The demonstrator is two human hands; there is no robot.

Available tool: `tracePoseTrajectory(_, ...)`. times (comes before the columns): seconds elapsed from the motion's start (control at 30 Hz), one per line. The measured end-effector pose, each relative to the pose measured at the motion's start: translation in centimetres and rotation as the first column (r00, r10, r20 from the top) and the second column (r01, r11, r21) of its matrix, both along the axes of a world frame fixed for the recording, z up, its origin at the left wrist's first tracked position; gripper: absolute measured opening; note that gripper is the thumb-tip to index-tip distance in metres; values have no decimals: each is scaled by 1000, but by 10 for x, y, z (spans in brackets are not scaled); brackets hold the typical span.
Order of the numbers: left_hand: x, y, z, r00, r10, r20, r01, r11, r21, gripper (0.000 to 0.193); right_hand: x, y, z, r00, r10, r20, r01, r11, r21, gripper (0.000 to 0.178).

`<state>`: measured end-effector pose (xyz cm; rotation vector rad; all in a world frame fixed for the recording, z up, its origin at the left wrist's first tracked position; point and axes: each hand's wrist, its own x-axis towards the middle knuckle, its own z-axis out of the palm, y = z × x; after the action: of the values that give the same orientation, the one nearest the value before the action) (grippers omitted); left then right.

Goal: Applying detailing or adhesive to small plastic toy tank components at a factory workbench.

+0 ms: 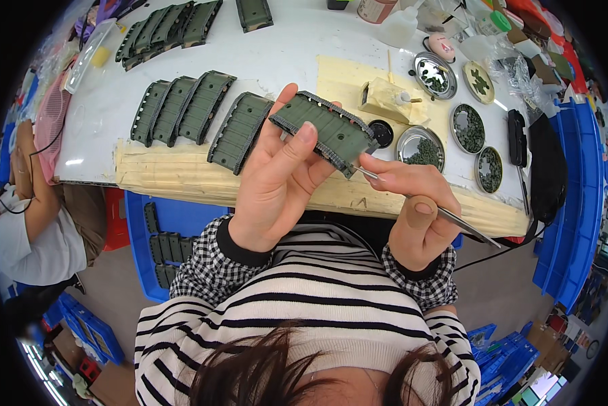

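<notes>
My left hand [277, 169] grips a dark green curved panel [324, 128] with ridged black edges and small pale dots along its far side. The thumb lies over its near edge. In my right hand [422, 203] is a pair of metal tweezers [466, 230], its tip touching or very close to the panel's near right corner. Whether the tip holds a small part cannot be made out. Just left of my left hand lies a similar panel [240, 132] on the table. Several more panels [182, 108] overlap in a row beyond it.
Steel dishes of small green pieces [420, 150] stand at the right, near a tape-wrapped block [392, 101] and a small black lid [381, 133]. More panels [169, 30] lie at the far left. A blue bin [142, 237] with panels sits below the table edge. Another person [40, 230] sits at the left.
</notes>
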<state>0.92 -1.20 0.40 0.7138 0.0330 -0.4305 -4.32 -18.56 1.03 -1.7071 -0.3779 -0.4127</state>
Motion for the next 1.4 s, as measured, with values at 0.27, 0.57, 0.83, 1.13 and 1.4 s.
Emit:
tracePoseTrajectory(0.27,-1,0,0,1000,12,-5,-12,1000,-1,53,1,0,4,1000,3,28,-1,997,-80,19)
tracePoseTrajectory(0.57,-3,-1,1,1000,2,26,-2,1000,-9,55,-1,-2,14,995,50,91,-26,969,-246,16)
tracePoseTrajectory(0.83,-1,-3,2,992,-38,117,46,997,-67,61,-5,6,20,979,37,202,31,946,-322,28)
tracePoseTrajectory(1.13,-2,-6,0,992,-35,125,49,992,-114,59,-7,-2,23,975,106,196,-29,931,-363,38)
tracePoseTrajectory(1.4,-2,-7,0,992,-36,124,51,991,-123,58,-6,-2,25,973,126,191,-50,932,-360,41)
